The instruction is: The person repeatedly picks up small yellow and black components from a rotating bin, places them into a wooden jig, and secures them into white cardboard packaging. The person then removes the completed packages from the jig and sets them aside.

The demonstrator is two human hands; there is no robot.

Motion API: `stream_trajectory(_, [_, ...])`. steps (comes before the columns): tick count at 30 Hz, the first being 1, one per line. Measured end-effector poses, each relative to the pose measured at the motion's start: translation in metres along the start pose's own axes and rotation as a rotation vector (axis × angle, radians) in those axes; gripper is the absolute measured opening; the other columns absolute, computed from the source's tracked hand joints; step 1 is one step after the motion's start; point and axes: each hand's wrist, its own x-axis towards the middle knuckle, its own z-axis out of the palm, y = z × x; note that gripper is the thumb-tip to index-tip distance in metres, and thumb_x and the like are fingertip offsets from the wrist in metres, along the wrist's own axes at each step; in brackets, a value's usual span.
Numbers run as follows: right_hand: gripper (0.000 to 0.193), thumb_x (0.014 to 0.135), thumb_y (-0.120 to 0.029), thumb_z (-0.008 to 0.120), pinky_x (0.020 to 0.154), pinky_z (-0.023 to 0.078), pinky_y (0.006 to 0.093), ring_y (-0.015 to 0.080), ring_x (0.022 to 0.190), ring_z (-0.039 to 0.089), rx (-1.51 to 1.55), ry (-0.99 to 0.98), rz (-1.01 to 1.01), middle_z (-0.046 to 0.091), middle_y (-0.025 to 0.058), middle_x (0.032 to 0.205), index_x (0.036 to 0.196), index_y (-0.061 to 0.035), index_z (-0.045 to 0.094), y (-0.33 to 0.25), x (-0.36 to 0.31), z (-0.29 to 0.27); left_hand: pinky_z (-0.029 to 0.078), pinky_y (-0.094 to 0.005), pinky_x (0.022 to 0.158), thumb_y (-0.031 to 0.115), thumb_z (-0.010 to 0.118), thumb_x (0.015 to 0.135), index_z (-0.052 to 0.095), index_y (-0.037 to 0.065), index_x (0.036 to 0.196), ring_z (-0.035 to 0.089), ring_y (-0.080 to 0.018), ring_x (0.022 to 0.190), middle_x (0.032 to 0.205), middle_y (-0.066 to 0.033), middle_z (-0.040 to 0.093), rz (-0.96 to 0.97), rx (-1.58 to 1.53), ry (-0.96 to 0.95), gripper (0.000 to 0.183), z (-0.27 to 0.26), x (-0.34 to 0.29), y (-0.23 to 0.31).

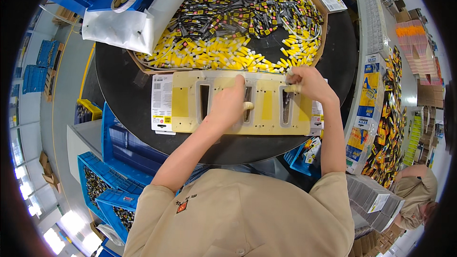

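Note:
A pale yellow plate [183, 123] with several framed slots lies across the near part of a round black table [128, 109]. White printed cards [163, 102] stick out from under its left and right ends. My left hand [228, 103] rests over the plate beside the middle slot, index finger stretched forward and thumb apart from it. At the far end of the right slot [286, 107], my right hand [307, 83] is bent with its fingertips drawn in. Whatever they hold is too small to make out. Pale covers sit on some fingertips.
Beyond the plate, a cardboard-edged heap holds small black tubes [214, 9] and yellow-and-white ones [204, 52]. Blue crates [128, 145] stand at lower left, a blue bin [297, 159] under the table's right edge. Card packs [369, 100] line the right side; another person [416, 188] is at far right.

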Motion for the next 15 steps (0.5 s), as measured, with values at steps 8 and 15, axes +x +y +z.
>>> stream_trajectory(8, [0.025,0.083,-0.005,0.070,0.071,0.048,0.0348,0.0249,0.076,0.061,-0.132,0.653,-0.225,0.063,0.0108,0.093,0.108,-0.0064,0.068,0.036,0.102,0.052,0.050,-0.0461,0.073,0.021,0.078,0.079,0.040,0.006,0.126,0.064,-0.0417,0.089,0.098,-0.0265,0.064,0.028,-0.285,0.035,0.063,-0.015,-0.036,-0.037])
stream_trajectory(15, [0.019,0.087,-0.006,0.067,0.072,0.050,0.0342,0.0281,0.080,0.063,-0.414,0.611,-0.294,0.063,0.0137,0.095,0.105,-0.0023,0.061,0.043,0.139,0.043,0.049,-0.0469,0.080,0.027,0.080,0.076,0.047,0.010,0.121,0.063,-0.0414,0.095,0.099,-0.0218,0.066,-0.196,0.064,0.121,0.058,-0.049,-0.035,-0.069])
